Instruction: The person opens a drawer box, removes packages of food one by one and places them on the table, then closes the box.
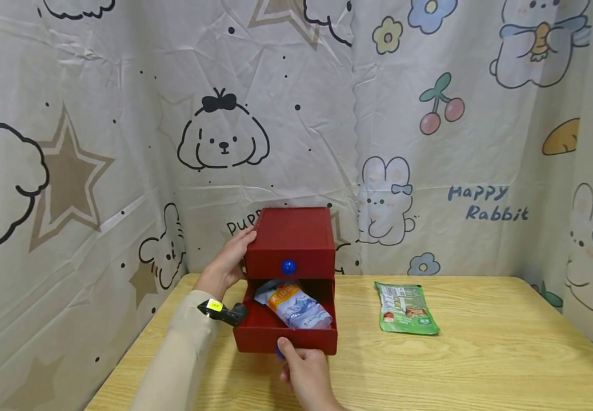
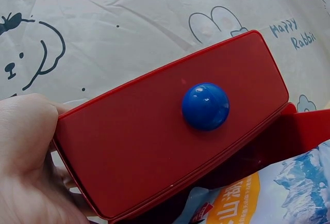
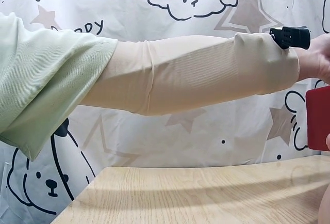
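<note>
A small red two-drawer cabinet (image 1: 293, 231) stands on the table. Its upper drawer, with a round blue knob (image 2: 205, 106), is closed. The lower drawer (image 1: 307, 341) is pulled out toward me, and a white, blue and orange plastic packet (image 1: 296, 305) lies inside. My left hand (image 1: 229, 260) rests against the cabinet's left side, fingertips at the top edge. Below the drawer front, my right hand (image 1: 307, 371) pinches the lower blue knob (image 1: 280, 351), mostly covered by the thumb. In the right wrist view only a red corner of the cabinet (image 3: 318, 118) shows.
A green snack pouch (image 1: 407, 308) lies flat on the wooden table (image 1: 471, 354), right of the cabinet. A patterned curtain (image 1: 296, 142) hangs close behind the table and along both sides. The left wrist carries a black camera mount (image 1: 224, 313).
</note>
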{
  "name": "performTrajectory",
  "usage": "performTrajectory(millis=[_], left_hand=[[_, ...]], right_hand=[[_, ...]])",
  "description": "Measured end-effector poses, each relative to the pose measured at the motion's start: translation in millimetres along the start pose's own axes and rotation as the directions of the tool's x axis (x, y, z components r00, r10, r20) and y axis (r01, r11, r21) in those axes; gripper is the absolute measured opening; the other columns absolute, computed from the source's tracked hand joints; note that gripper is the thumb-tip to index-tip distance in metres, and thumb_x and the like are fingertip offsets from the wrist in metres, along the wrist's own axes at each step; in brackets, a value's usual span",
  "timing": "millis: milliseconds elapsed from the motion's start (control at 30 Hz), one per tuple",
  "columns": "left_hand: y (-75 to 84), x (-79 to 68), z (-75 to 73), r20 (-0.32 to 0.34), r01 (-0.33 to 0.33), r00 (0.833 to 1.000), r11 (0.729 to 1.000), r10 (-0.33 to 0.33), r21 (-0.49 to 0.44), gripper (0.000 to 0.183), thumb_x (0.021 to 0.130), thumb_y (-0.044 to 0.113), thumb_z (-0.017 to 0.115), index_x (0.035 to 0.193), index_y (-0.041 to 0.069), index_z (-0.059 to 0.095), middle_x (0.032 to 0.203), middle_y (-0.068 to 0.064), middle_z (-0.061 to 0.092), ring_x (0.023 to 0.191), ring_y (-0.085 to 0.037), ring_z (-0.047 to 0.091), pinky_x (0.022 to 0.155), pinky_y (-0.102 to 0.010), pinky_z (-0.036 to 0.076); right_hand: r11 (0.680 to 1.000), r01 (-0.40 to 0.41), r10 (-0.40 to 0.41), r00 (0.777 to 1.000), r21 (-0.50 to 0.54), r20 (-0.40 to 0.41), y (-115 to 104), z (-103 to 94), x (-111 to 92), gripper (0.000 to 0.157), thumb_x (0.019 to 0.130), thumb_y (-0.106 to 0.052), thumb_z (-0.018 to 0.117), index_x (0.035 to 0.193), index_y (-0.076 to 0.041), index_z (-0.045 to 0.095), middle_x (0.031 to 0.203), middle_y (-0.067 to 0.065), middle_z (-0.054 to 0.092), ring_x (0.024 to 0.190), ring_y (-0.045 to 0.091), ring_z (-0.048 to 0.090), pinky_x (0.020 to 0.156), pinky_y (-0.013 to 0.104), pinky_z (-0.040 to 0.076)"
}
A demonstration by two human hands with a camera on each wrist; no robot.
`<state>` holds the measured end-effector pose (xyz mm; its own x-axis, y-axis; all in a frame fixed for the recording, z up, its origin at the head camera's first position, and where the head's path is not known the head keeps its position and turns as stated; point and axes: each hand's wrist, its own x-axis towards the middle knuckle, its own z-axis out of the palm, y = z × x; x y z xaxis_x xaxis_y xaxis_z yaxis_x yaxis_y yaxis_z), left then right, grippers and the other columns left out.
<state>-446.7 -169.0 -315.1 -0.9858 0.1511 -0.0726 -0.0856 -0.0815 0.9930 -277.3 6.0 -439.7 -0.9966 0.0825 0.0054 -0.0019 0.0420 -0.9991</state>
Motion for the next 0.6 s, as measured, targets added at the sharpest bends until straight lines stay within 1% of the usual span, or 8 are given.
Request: performTrajectory(millis=[200, 300, 467, 600], left_hand=[[-1.9, 0.5, -1.3, 0.005, -0.007, 1.0, 1.0, 0.007, 0.01, 0.058, 0.112, 0.039, 0.04, 0.166, 0.029, 0.022, 0.162, -0.019, 0.031, 0.141, -0.045, 0.036, 0.105, -0.076, 0.029], [-2.4, 0.3, -1.4, 0.008, -0.011, 1.0, 1.0, 0.01, 0.012, 0.057, 0.113, 0.038, 0.04, 0.166, 0.029, 0.022, 0.161, -0.019, 0.032, 0.14, -0.046, 0.037, 0.105, -0.077, 0.029], [-2.0, 0.0, -1.1, 0.008, -0.01, 1.0, 1.0, 0.01, 0.005, 0.057, 0.113, 0.038, 0.039, 0.166, 0.029, 0.022, 0.161, -0.019, 0.032, 0.14, -0.045, 0.037, 0.105, -0.076, 0.029], [-1.4, -0.7, -0.7, 0.008, -0.009, 1.0, 1.0, 0.009, 0.002, 0.057, 0.113, 0.038, 0.04, 0.166, 0.029, 0.023, 0.161, -0.019, 0.033, 0.14, -0.045, 0.037, 0.105, -0.076, 0.03]], right_hand=[[1.0, 0.02, -0.02, 1.0, 0.005, 0.005, 0.4, -0.1, -2.9, 0.045, 0.098, -0.037, 0.07, 0.074, 0.0, 0.076, 0.05, -0.003, 0.055, 0.044, 0.011, 0.047, 0.046, 0.023, 0.035], [1.0, 0.012, -0.012, 1.0, 0.007, 0.008, -0.4, -0.2, -4.3, 0.046, 0.098, -0.038, 0.07, 0.074, 0.001, 0.075, 0.05, -0.003, 0.055, 0.044, 0.011, 0.047, 0.046, 0.023, 0.035], [1.0, -0.01, 0.01, 1.0, 0.009, 0.017, -1.1, -0.4, -5.1, 0.047, 0.098, -0.039, 0.07, 0.075, 0.002, 0.075, 0.051, -0.003, 0.056, 0.045, 0.011, 0.046, 0.046, 0.024, 0.035], [0.999, -0.052, 0.052, 0.998, 0.011, 0.021, -2.1, -0.6, -5.3, 0.047, 0.098, -0.041, 0.07, 0.076, 0.001, 0.076, 0.052, -0.002, 0.056, 0.047, 0.011, 0.047, 0.048, 0.024, 0.037]])
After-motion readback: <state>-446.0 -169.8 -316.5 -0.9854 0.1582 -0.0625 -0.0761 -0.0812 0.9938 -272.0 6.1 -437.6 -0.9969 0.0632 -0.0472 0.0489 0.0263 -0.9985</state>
